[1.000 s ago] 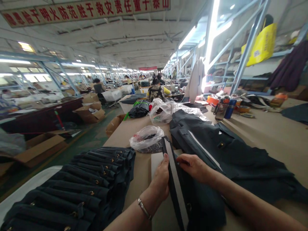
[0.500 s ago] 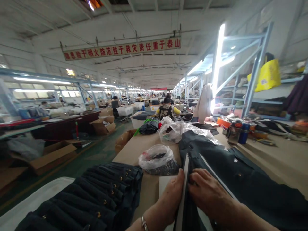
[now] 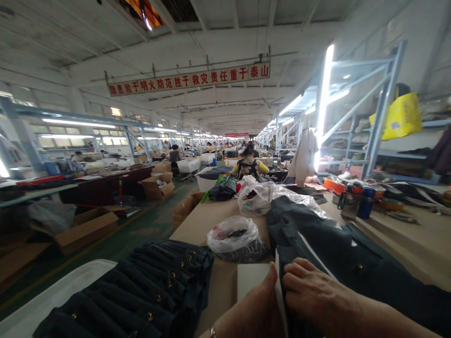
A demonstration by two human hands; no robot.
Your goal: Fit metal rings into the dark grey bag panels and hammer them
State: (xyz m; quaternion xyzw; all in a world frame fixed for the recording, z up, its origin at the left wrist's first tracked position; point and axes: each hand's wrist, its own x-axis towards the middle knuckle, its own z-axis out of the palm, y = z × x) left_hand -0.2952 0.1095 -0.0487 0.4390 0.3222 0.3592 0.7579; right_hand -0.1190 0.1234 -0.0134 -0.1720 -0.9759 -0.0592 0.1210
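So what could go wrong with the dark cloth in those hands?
The head camera points down the hall, so the left hand and right hand pinch the dark garment piece nearly out of view; its edges might slip askew. The clear plastic bag lies close ahead and could get nudged. The stack of dark pieces sits near the table edge.

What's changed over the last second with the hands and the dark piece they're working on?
The view has tilted up, so both hands sit lower in the picture. The left hand and right hand have closed together on the white-edged dark fabric piece, which was tilted open before and now stands edge-on between them. The stack of dark pieces, plastic bag and table stayed put.
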